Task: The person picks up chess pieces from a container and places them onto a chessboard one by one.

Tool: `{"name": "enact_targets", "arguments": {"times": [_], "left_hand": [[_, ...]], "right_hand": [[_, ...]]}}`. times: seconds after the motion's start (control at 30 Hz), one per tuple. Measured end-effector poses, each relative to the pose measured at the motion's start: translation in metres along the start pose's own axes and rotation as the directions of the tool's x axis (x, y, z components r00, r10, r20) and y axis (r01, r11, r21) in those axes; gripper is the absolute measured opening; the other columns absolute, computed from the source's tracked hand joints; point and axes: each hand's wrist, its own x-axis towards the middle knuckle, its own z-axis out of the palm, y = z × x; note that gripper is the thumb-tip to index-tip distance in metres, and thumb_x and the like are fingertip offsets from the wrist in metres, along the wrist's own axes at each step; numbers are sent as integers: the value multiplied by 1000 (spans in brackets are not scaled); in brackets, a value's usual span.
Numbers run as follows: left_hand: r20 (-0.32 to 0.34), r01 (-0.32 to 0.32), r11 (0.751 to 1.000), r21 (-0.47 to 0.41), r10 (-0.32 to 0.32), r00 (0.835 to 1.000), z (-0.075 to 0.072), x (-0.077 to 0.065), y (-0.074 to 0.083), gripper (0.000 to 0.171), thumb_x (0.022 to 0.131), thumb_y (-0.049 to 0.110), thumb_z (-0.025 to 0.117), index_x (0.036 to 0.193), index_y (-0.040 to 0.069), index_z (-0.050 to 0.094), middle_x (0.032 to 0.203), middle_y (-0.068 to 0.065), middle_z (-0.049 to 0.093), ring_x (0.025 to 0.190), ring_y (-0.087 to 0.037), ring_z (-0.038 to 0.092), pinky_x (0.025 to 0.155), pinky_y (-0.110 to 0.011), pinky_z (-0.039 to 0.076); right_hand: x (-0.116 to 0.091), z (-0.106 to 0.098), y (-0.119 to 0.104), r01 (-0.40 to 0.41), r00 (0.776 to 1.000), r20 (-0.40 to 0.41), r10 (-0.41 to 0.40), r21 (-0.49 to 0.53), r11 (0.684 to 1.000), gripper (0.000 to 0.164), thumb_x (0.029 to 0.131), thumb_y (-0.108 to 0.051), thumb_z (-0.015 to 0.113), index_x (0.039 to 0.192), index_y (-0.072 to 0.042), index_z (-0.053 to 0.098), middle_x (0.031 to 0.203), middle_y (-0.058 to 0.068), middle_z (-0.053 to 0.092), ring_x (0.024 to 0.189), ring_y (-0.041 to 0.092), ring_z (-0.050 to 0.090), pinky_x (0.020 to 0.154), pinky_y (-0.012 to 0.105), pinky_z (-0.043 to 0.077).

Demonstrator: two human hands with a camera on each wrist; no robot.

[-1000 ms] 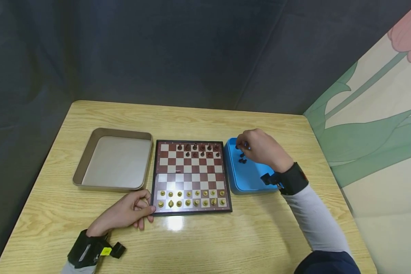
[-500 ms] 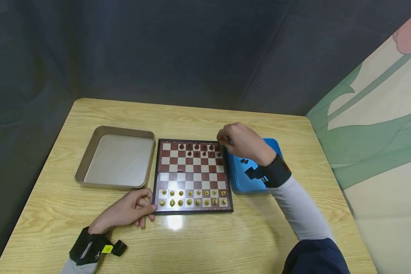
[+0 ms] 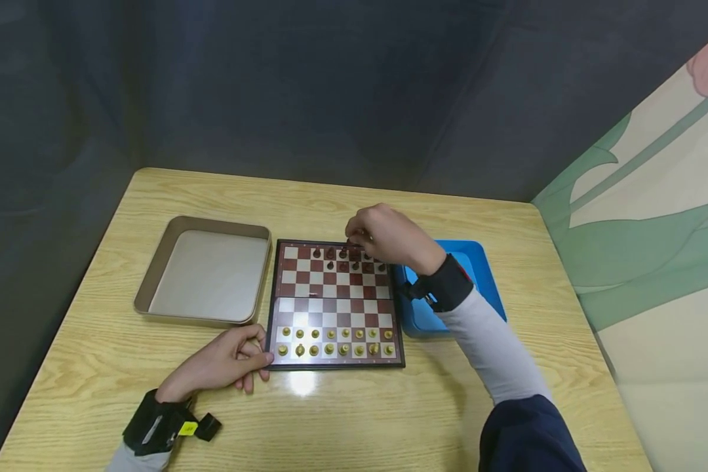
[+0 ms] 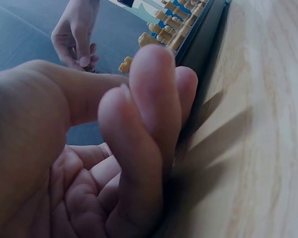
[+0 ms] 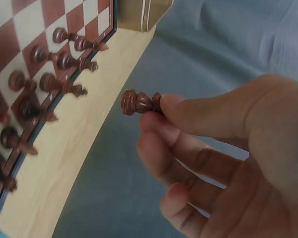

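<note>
A red-and-white chessboard (image 3: 337,307) lies in the middle of the table. Two rows of yellow chess pieces (image 3: 314,334) stand along its near side; dark brown chess pieces (image 5: 64,85) stand on its far side. My left hand (image 3: 227,362) holds the board's near-left corner, thumb on the edge, other fingers bent beside it. Over the far edge of the board, my right hand (image 3: 392,237) pinches a dark brown chess piece (image 5: 135,102) between thumb and fingertips. Its base points away from the hand, and its head is hidden by the fingers.
Left of the board sits a shallow beige metal tray (image 3: 259,288). A blue box (image 3: 488,278) stands close to the board's right side, partly hidden under the right forearm. A dark curtain (image 3: 307,92) hangs behind the wooden table (image 3: 354,419).
From above the blue box, my right hand has moved left to the far edge of the board, carrying the dark chess piece. My left hand stays at the board's corner.
</note>
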Motion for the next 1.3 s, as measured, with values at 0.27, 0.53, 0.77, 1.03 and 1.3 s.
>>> {"name": "enact_targets", "arguments": {"times": [0.27,0.53,0.77,1.03,1.3], "left_hand": [[-8,1,1000,-13,-1,1000,3,-1,7,29,87,22,54,98,-1,40,72,-13,64,48,-31,57,39,-41,46],[-9,-12,1000,-18,12,1000,4,-1,4,28,87,23,53,98,0,40,73,-13,64,47,-30,57,38,-39,46],[-6,-21,1000,0,21,1000,3,-1,3,27,87,23,53,97,1,41,72,-12,64,47,-30,57,38,-38,46],[-5,-1,1000,-8,1,1000,3,0,3,27,87,23,53,97,2,41,73,-12,64,48,-30,57,39,-39,46],[-12,-31,999,15,31,999,4,-1,5,26,87,22,53,97,1,41,72,-13,64,46,-29,57,37,-38,46]], "right_hand": [[18,11,-8,53,999,-2,-54,-15,998,16,85,-9,54,84,-24,60,80,-9,56,65,1,44,58,21,37],[37,19,-12,62,998,12,-62,-13,998,18,86,-11,52,90,-25,63,87,-11,59,72,-6,48,64,12,39],[50,25,-13,73,997,27,-73,2,997,19,85,-11,51,91,-24,63,88,-10,59,73,-5,49,63,14,41],[63,37,-12,91,993,72,-96,60,994,20,86,-9,48,84,-23,62,81,-9,58,62,0,47,55,21,38],[68,46,-12,66,988,132,-77,87,994,18,87,-11,47,88,-17,64,80,-6,58,59,3,47,52,23,39]]}}
